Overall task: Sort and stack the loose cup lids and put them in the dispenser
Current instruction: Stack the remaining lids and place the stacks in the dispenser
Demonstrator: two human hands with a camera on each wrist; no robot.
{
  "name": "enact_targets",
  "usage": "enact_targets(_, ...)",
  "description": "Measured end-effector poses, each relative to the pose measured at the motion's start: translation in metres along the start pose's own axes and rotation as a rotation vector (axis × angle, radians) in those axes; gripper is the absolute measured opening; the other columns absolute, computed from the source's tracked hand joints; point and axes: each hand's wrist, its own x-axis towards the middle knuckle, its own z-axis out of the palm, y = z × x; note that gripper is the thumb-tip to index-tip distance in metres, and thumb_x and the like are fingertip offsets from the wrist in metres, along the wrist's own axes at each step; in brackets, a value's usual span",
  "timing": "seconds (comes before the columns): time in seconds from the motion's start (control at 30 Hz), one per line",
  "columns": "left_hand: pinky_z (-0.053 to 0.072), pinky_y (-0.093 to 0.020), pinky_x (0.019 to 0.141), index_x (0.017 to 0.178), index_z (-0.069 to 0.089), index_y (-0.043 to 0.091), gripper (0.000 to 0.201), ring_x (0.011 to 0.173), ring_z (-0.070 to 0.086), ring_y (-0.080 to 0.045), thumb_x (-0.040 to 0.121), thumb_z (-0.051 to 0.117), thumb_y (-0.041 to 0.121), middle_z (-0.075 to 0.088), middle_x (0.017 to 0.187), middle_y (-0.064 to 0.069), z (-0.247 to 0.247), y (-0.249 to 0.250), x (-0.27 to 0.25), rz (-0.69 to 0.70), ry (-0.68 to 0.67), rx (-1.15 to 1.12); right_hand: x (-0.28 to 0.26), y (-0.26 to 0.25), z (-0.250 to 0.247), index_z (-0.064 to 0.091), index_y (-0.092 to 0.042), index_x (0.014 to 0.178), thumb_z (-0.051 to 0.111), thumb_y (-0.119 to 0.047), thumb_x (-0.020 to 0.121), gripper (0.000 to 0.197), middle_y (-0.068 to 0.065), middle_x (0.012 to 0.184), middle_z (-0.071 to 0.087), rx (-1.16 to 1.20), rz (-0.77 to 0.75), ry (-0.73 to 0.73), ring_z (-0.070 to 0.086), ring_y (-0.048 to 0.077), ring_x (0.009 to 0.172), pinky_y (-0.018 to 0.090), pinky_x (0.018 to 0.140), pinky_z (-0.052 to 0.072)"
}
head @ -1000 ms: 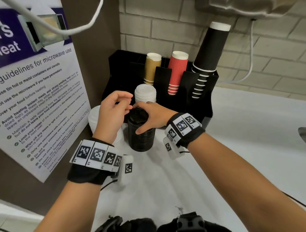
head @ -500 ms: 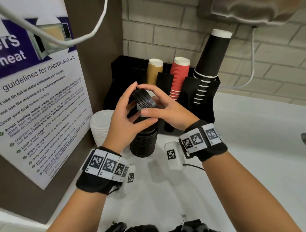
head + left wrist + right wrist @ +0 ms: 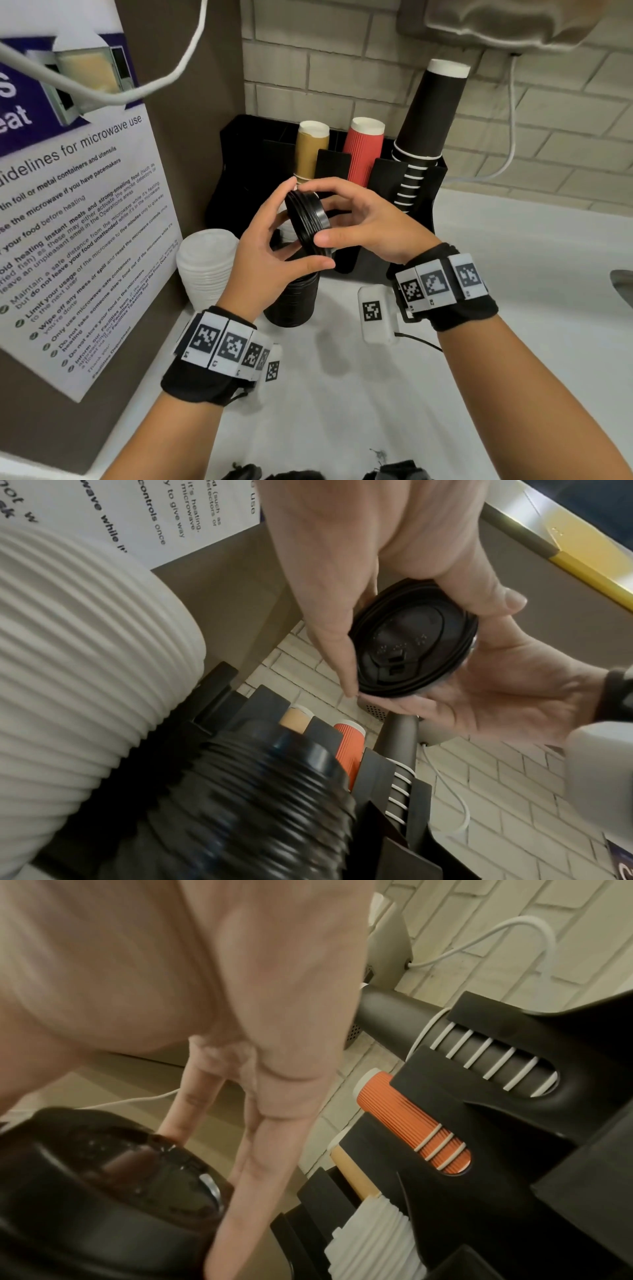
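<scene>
A small stack of black lids (image 3: 308, 222) is held tilted on edge above the counter, its top face showing in the left wrist view (image 3: 411, 639). My left hand (image 3: 294, 226) grips it from the left, thumb under the rim and fingers over the top. My right hand (image 3: 325, 214) pinches the opposite side (image 3: 103, 1177). Directly below stands a tall stack of black lids (image 3: 294, 301). A stack of white lids (image 3: 205, 267) stands to its left. Behind is the black dispenser (image 3: 239, 164), with white lids (image 3: 373, 1240) in one slot.
Tan cups (image 3: 311, 150), red cups (image 3: 363, 150) and tall black cups (image 3: 428, 137) stand in the dispenser's rear slots. A panel with a microwave notice (image 3: 78, 222) closes off the left. White counter (image 3: 513, 274) stretches to the right, with a brick wall behind.
Both hands lifted a few black lids off the tall black stack, raised them and tipped them on edge. Over the last half second they barely moved.
</scene>
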Motion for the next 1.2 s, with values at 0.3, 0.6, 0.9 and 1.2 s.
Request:
enact_targets(0.3,0.044,-0.035,0.107,0.142,0.029,0.045,0.100,0.142,0.032,-0.006,0.060,0.084,0.030,0.030,0.152,0.015,0.001,0.001,0.008,0.019,-0.037,0.090,0.004,-0.005,0.003,0.051,-0.010,0.123,0.076,0.003,0.074,0.057,0.009,0.121,0.058,-0.123,-0.095,0.093,0.058,0.019,0.110,0.036,0.094,0.052)
enact_targets(0.6,0.046,-0.007,0.084,0.110,0.057,0.036,0.033,0.113,0.057,-0.006,0.088,0.068,0.015,0.051,0.130,-0.002,-0.022,0.001,0.006,0.033,0.254,0.209,0.027,0.055,-0.047,0.047,-0.016,0.115,0.085,-0.012,0.064,0.064,-0.001,0.107,0.059,-0.460,0.039,0.524,0.061,0.016,0.096,0.030,0.085,0.052)
enact_targets(0.9,0.045,-0.008,0.081,0.101,0.060,0.031,0.031,0.101,0.058,-0.005,0.089,0.065,0.003,0.055,0.117,-0.003,-0.026,0.002,0.000,0.039,0.260,0.227,0.060,0.095,-0.022,0.041,-0.010,0.125,0.084,-0.033,0.064,0.078,0.012,0.124,0.055,-1.442,0.471,0.183,0.048,0.031,0.115,0.040,0.089,0.043)
enact_targets(1.2,0.046,-0.011,0.080,0.101,0.061,0.031,0.029,0.102,0.058,-0.005,0.089,0.065,0.005,0.055,0.118,-0.004,-0.027,-0.003,-0.004,-0.011,0.218,0.246,0.069,0.102,-0.017,0.058,-0.010,0.107,0.081,-0.017,0.064,0.049,0.007,0.107,0.062,-1.380,0.577,-0.082,0.062,0.028,0.099,0.029,0.063,0.045)
